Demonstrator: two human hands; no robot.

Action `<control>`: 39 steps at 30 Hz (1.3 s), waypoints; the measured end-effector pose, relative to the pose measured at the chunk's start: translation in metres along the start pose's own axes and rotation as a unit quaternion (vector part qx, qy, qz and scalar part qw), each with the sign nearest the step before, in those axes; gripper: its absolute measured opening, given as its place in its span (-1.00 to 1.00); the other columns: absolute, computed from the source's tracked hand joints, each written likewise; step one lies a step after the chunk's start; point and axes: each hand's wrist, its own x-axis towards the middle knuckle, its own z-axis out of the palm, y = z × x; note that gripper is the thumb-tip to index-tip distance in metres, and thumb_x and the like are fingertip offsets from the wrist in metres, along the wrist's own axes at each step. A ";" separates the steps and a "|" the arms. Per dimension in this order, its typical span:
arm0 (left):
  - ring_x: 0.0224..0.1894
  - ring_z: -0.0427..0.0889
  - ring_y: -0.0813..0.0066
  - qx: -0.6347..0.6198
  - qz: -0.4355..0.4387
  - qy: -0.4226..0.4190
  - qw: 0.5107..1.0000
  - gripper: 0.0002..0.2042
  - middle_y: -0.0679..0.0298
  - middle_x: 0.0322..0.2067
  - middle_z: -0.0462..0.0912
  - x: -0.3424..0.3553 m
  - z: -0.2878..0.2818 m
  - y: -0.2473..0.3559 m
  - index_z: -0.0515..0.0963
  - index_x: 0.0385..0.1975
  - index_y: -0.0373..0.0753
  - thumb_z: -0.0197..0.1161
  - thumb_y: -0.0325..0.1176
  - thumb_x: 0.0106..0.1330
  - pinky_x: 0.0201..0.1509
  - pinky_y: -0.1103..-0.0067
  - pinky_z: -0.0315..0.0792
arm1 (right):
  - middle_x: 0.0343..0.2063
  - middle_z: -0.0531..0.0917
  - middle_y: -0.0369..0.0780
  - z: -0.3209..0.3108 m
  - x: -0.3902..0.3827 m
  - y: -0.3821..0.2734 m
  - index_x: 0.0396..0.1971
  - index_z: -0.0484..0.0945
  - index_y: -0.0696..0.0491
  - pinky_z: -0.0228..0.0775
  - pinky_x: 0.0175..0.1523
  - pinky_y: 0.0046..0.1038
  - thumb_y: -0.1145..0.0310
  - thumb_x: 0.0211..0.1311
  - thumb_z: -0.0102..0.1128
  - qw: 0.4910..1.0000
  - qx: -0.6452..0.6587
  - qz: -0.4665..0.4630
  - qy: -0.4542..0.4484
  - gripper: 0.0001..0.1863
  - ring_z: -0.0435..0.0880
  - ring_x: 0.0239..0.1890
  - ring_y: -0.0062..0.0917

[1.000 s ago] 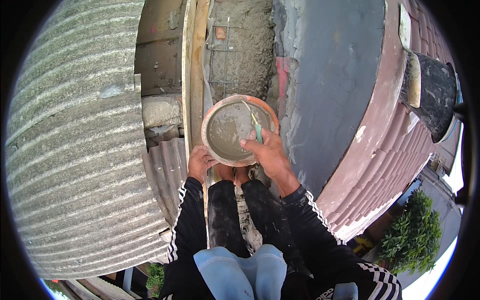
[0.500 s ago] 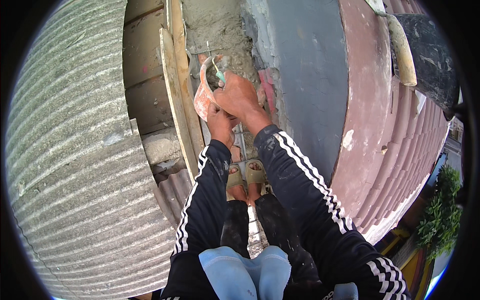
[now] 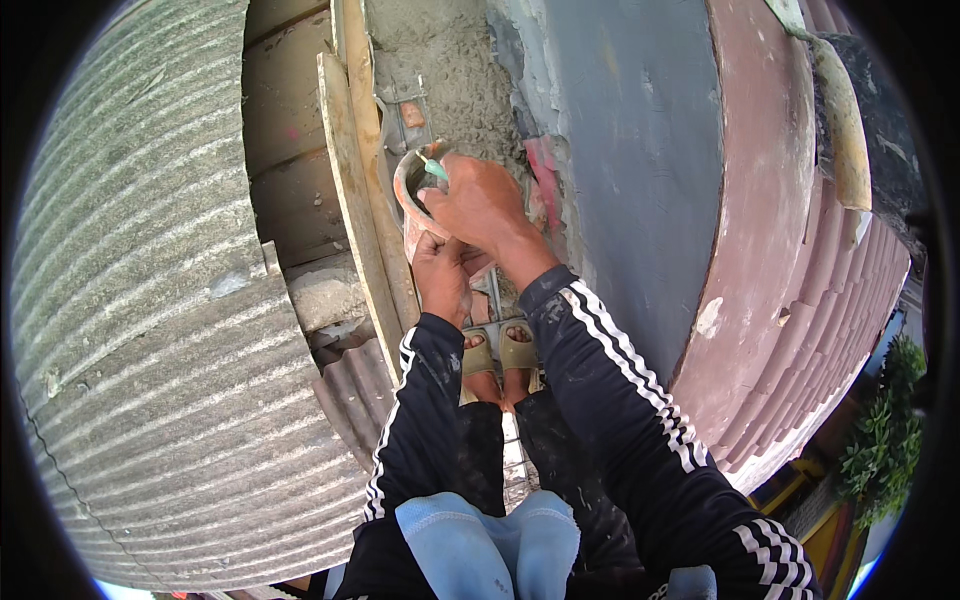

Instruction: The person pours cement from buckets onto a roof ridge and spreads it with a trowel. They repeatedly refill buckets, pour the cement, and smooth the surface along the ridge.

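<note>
An orange, cement-smeared bowl-shaped container (image 3: 403, 195) is held over the narrow channel, its opening tilted upward. My left hand (image 3: 441, 275) grips its near edge with closed fingers. My right hand (image 3: 485, 205) is closed round a green-handled tool (image 3: 435, 169), whose thin metal shank points into the container. The tool's working end cannot be made out. Wet grey mortar (image 3: 440, 50) fills the far part of the channel. Just beyond the container, steel bars (image 3: 424, 100) and a brick piece (image 3: 411, 114) show.
Wooden boards (image 3: 350, 180) edge the channel on the left, beside a corrugated roof sheet (image 3: 150, 300). A grey plastered surface (image 3: 630, 170) and reddish roof tiles (image 3: 800, 330) lie to the right. A dark bucket (image 3: 885, 120) is at far right. My sandalled feet (image 3: 498, 350) stand in the channel.
Both hands have come nearer to me with the container and the tool. More of the bars and brick beyond now shows. The grip of both hands looks the same.
</note>
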 end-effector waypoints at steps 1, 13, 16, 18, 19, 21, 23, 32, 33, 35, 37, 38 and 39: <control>-0.31 0.78 0.37 0.030 -0.021 0.011 0.999 -0.95 0.13 -0.27 0.73 0.004 0.005 0.007 0.50 -0.21 -0.28 0.21 -0.56 0.42 -0.26 0.41 0.72 | -0.36 0.72 0.12 -0.003 0.012 0.002 -0.27 0.67 0.20 0.52 -0.09 0.02 0.13 0.16 0.32 1.000 0.000 0.004 0.016 -0.62 0.72 -0.26 0.09; -0.33 0.73 0.41 0.042 0.082 -0.002 0.996 -0.87 0.19 -0.22 0.70 0.077 0.047 0.032 0.58 -0.10 -0.36 0.27 -0.55 0.42 -0.34 0.49 0.67 | -0.34 0.74 0.06 0.014 0.078 0.016 -0.28 0.61 0.16 0.54 -0.08 0.02 0.21 0.10 0.35 0.997 0.020 -0.022 0.076 -0.68 0.73 -0.23 0.08; -0.30 0.74 0.42 0.006 0.057 -0.021 0.998 -0.82 0.20 -0.18 0.71 0.093 0.037 0.014 0.57 -0.02 -0.34 0.26 -0.55 0.43 -0.28 0.49 0.68 | -0.32 0.74 0.08 0.022 0.079 0.030 -0.30 0.60 0.15 0.54 -0.04 0.03 0.33 0.07 0.33 0.997 -0.013 0.001 0.070 -0.75 0.73 -0.20 0.09; -0.24 0.74 0.42 -0.010 0.027 -0.048 0.998 -0.80 0.21 -0.13 0.70 0.097 0.030 0.002 0.56 0.02 -0.31 0.25 -0.56 0.44 -0.19 0.47 0.69 | -0.30 0.74 0.09 0.027 0.077 0.037 -0.30 0.59 0.15 0.53 -0.03 0.04 0.40 0.06 0.30 0.996 -0.033 0.021 0.075 -0.79 0.74 -0.19 0.09; -0.20 0.73 0.42 -0.044 0.021 -0.072 0.996 -0.80 0.21 -0.11 0.70 0.097 0.028 -0.002 0.56 0.03 -0.31 0.23 -0.56 0.45 -0.16 0.46 0.67 | -0.31 0.74 0.09 0.028 0.077 0.038 -0.29 0.59 0.15 0.53 -0.03 0.04 0.41 0.06 0.30 0.997 -0.032 0.028 0.065 -0.79 0.74 -0.19 0.09; -0.14 0.72 0.42 -0.104 -0.015 -0.101 0.989 -0.79 0.22 -0.06 0.69 0.096 0.026 -0.006 0.55 0.05 -0.29 0.19 -0.58 0.47 -0.10 0.45 0.65 | -0.31 0.74 0.10 0.029 0.077 0.037 -0.27 0.59 0.14 0.53 -0.02 0.04 0.44 0.06 0.29 0.996 -0.043 0.055 0.053 -0.79 0.74 -0.18 0.09; -0.05 0.65 0.41 -0.090 -0.049 -0.091 0.991 -0.73 0.21 -0.04 0.65 0.089 0.024 -0.005 0.49 0.12 -0.26 0.12 -0.59 0.47 -0.01 0.38 0.58 | -0.23 0.75 0.07 0.028 0.078 0.032 -0.20 0.61 0.11 0.55 0.03 0.00 0.47 0.13 0.27 0.995 -0.055 0.057 0.063 -0.79 0.75 -0.08 0.03; -0.10 0.65 0.43 -0.140 -0.093 -0.072 0.983 -0.68 0.25 -0.01 0.67 0.081 0.027 -0.010 0.50 0.18 -0.20 0.02 -0.59 0.50 0.04 0.41 0.58 | -0.24 0.74 0.00 0.042 0.084 0.042 -0.26 0.60 0.08 0.52 0.03 -0.01 0.45 0.12 0.27 0.992 -0.109 -0.009 0.069 -0.84 0.73 -0.11 -0.01; -0.11 0.66 0.43 -0.138 -0.091 -0.077 0.983 -0.68 0.25 -0.01 0.68 0.087 0.024 -0.014 0.51 0.18 -0.20 0.02 -0.59 0.50 0.03 0.43 0.59 | -0.25 0.74 0.00 0.046 0.086 0.045 -0.28 0.59 0.08 0.52 0.02 0.00 0.45 0.12 0.27 0.990 -0.119 -0.012 0.069 -0.85 0.72 -0.12 0.00; -0.09 0.67 0.42 -0.102 -0.076 -0.069 0.989 -0.63 0.23 -0.03 0.68 0.098 0.014 -0.023 0.51 0.19 -0.25 0.07 -0.63 0.41 0.05 0.46 0.56 | -0.27 0.72 -0.01 0.051 0.090 0.051 -0.30 0.57 0.09 0.50 0.00 0.01 0.45 0.09 0.29 0.989 -0.115 -0.023 0.090 -0.84 0.70 -0.13 0.01; -0.07 0.67 0.40 -0.042 -0.049 -0.045 0.997 -0.60 0.19 0.00 0.68 0.105 -0.006 -0.035 0.49 0.19 -0.30 0.08 -0.65 0.36 0.08 0.47 0.54 | -0.28 0.71 -0.02 0.051 0.094 0.054 -0.32 0.56 0.09 0.49 -0.01 0.02 0.46 0.06 0.31 0.989 -0.113 -0.027 0.094 -0.83 0.68 -0.14 0.02; -0.05 0.66 0.32 -0.029 -0.059 0.034 0.997 -0.61 0.15 0.00 0.68 0.114 -0.015 -0.040 0.51 0.15 -0.39 0.14 -0.58 0.31 0.09 0.47 0.48 | -0.29 0.71 -0.02 0.048 0.095 0.055 -0.33 0.56 0.09 0.49 -0.02 0.03 0.46 0.05 0.31 0.989 -0.109 -0.036 0.098 -0.83 0.68 -0.14 0.03; -0.06 0.66 0.30 -0.024 -0.063 0.135 0.989 -0.61 0.15 -0.01 0.69 0.121 -0.025 -0.045 0.51 0.14 -0.42 0.16 -0.56 0.29 0.08 0.47 0.47 | -0.30 0.70 -0.02 0.045 0.097 0.056 -0.34 0.55 0.09 0.49 -0.03 0.04 0.46 0.05 0.31 0.988 -0.106 -0.042 0.102 -0.83 0.67 -0.14 0.04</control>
